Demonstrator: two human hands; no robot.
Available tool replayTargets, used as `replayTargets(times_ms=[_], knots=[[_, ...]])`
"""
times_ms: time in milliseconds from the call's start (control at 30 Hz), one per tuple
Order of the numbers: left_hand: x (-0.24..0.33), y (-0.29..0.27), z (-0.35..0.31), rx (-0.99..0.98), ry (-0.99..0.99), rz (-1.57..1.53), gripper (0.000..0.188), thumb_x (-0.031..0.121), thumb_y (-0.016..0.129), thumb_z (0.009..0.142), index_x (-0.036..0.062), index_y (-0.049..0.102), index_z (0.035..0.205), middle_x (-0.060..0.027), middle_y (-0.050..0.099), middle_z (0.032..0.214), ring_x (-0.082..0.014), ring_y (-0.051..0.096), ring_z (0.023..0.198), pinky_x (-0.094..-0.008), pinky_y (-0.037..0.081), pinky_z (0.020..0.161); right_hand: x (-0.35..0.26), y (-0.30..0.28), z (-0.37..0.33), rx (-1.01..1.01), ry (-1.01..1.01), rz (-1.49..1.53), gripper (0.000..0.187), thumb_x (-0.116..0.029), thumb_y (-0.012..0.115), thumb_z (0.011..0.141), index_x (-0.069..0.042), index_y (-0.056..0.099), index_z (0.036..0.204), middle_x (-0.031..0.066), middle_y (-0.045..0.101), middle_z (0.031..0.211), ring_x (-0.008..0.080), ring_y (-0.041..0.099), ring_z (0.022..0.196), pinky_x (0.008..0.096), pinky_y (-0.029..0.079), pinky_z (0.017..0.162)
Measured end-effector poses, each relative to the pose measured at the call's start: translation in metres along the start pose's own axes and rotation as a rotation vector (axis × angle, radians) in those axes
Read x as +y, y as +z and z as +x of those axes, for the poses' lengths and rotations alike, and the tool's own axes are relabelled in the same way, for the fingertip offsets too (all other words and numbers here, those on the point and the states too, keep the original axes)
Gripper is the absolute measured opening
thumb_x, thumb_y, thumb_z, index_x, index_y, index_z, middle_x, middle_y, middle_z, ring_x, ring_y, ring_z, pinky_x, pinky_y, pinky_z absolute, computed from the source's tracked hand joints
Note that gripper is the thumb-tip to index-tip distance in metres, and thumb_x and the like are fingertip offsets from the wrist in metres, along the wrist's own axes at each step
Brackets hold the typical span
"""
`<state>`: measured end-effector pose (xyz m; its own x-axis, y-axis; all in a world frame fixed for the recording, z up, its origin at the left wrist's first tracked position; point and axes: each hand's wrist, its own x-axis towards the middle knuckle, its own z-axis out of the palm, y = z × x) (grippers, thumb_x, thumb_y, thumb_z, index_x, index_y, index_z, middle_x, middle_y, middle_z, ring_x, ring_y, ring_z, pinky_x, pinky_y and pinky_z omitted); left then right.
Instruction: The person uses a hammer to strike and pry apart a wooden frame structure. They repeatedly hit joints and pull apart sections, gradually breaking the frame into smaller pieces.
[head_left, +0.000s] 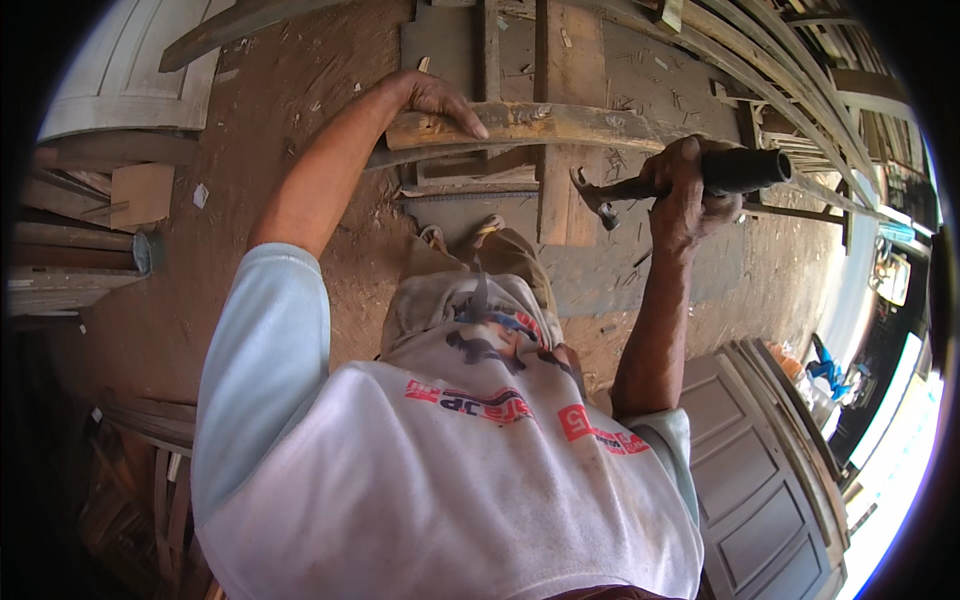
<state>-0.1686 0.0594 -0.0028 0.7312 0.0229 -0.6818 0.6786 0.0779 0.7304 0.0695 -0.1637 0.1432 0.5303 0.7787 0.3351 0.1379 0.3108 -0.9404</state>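
Observation:
My left hand [445, 103] grips the left end of a worn wooden plank [570, 124], with one fingertip showing on its near face and the other fingers partly hidden. The plank lies crosswise in front of me, over other boards. My right hand [683, 195] is closed around the handle of a claw hammer [602, 198], just on the near side of the plank's right part. The hammer's metal head points left toward my middle, and its black grip sticks out to the right. The head is apart from the plank.
Under the plank, a wide board [572, 205] runs away from me over the dirt floor, strewn with chips. Long timbers [790, 75] are stacked at the far right. A grey panelled door [750, 470] leans at the near right. A white panelled door [130, 70] stands far left, with stacked wood [75, 255] nearer.

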Motion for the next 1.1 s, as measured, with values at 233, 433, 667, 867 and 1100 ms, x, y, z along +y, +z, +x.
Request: replayTargets(times_ms=[233,433,667,867,1100], knots=[[0.002,0.004,0.002,0.065,0.000,0.176,0.091,0.076,0.074,0.074,0.0007,0.071,0.125,-0.0173,0.069,0.127,-0.0287,0.063,0.117,-0.0429,0.050,0.101,-0.003,0.076,0.063,-0.544,-0.087,-0.393,0.030,-0.030,0.080,0.089,-0.003,0.067,0.090,0.0048,0.065,0.063,0.0145,0.067,0.059,0.0310,0.054,0.057],[-0.011,-0.006,0.022,0.031,-0.015,0.152,0.106,0.091,0.057,0.074,0.0072,0.063,0.139,-0.0174,0.058,0.145,-0.0323,0.053,0.133,-0.0481,0.043,0.110,-0.015,0.158,0.058,-0.825,0.147,-0.575,0.032,-0.029,0.075,0.090,0.000,0.062,0.094,0.0027,0.060,0.071,0.0122,0.056,0.064,0.0318,0.047,0.059],[-0.007,-0.010,0.023,0.236,0.211,0.166,0.104,0.090,0.057,0.076,0.0117,0.058,0.144,-0.0145,0.054,0.150,-0.0316,0.049,0.136,-0.0481,0.039,0.113,0.029,0.193,0.036,-1.082,-0.298,-0.718,0.036,-0.032,0.080,0.089,-0.002,0.064,0.099,0.0116,0.069,0.072,0.0235,0.072,0.066,0.0382,0.058,0.062],[-0.013,-0.003,0.017,0.233,0.247,0.166,0.102,0.089,0.056,0.078,0.0155,0.054,0.149,-0.0121,0.051,0.153,-0.0309,0.046,0.139,-0.0482,0.037,0.115,0.014,0.190,0.032,-1.144,-0.257,-0.756,0.029,-0.027,0.080,0.087,-0.003,0.065,0.097,0.0105,0.068,0.070,0.0189,0.071,0.067,0.0359,0.056,0.054],[-0.004,-0.001,0.025,0.008,0.140,0.116,0.105,0.091,0.051,0.078,0.0170,0.049,0.153,-0.0124,0.043,0.160,-0.0312,0.041,0.143,-0.0479,0.033,0.117,0.005,0.073,0.093,-0.714,0.062,0.068,0.013,-0.017,0.057,0.099,-0.013,0.054,0.088,0.0023,0.050,0.069,0.0123,0.046,0.054,0.0311,0.043,0.049]])
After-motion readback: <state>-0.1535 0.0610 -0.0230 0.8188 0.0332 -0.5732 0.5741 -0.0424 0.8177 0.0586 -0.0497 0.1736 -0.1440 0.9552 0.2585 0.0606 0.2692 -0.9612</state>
